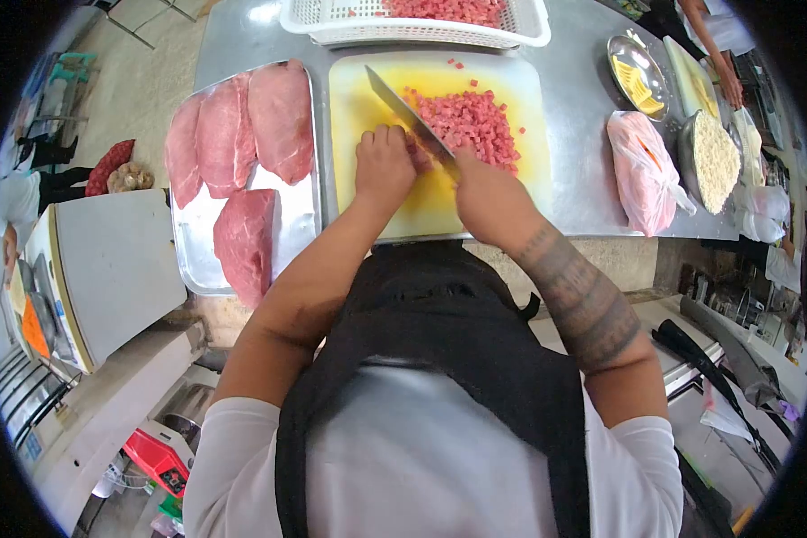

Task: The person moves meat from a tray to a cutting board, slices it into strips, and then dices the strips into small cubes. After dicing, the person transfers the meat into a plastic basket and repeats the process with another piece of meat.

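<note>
My right hand (493, 199) is wrapped round the handle of a large kitchen knife (407, 111). Its long blade points to the far left, across a cutting board (354, 85) with yellow stains. Beside the blade, the curled fingers of my left hand (386, 168) hold a piece of raw meat (419, 156), partly hidden by hand and knife. Small cubes of diced meat (471, 124) lie heaped right of the blade, with a few scattered loose toward the board's far edge.
Left of the board, a metal tray (282, 211) holds several large slabs of raw meat (280, 121). A white plastic basket (412, 36) with diced meat stands behind it. At right are a pink-filled plastic bag (641, 170), a metal bowl (620, 56) and another person's arm (704, 40).
</note>
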### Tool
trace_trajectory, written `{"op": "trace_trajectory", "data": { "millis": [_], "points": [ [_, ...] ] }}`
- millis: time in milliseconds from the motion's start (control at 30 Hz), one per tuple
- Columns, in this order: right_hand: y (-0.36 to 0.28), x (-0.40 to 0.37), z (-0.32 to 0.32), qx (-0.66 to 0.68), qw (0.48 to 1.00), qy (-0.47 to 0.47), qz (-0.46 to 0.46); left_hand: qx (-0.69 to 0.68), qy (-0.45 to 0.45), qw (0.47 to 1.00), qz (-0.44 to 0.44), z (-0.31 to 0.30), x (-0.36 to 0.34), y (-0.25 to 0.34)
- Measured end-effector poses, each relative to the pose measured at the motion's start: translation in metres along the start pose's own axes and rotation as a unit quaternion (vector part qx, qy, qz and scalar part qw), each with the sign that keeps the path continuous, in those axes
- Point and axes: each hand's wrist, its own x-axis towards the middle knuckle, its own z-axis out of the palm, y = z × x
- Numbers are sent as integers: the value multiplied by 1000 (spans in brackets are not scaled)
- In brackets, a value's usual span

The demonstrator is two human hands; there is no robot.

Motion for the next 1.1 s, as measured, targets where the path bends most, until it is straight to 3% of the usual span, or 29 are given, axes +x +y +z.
{"op": "trace_trajectory", "data": {
  "millis": [133,233,333,433,533,633,733,833,933,1033,1100],
  "points": [
    [-15,-32,-10,7,998,-45,36,-9,14,1000,2,7,-2,-5],
    [6,27,55,38,999,23,-7,7,17,1000,4,15,-3,-8],
    [-5,51,46,35,997,51,-38,-29,13,999,26,8,-3,-14],
    [-5,35,31,34,999,29,-16,-92,-72,993,-16,-16,1,-14],
    [-10,-13,4,9,1000,-6,8,-50,-41,997,35,-7,-6,-19],
    [-18,-42,-18,4,999,-41,20,-57,-24,998,19,-3,-7,-17],
    [5,1,36,24,1000,-4,-5,-53,-14,998,19,-2,-8,-15],
    [-11,43,46,41,998,24,-34,-14,-41,999,26,-2,-9,-18],
    [-10,45,38,42,998,26,-28,-63,-53,997,4,-8,-7,-18],
    [-16,0,12,20,1000,1,4,-80,-66,994,-40,-14,-6,-21],
    [-22,-29,-7,16,999,-32,11,-76,-50,996,-21,-13,-11,-19]
  ]
}}
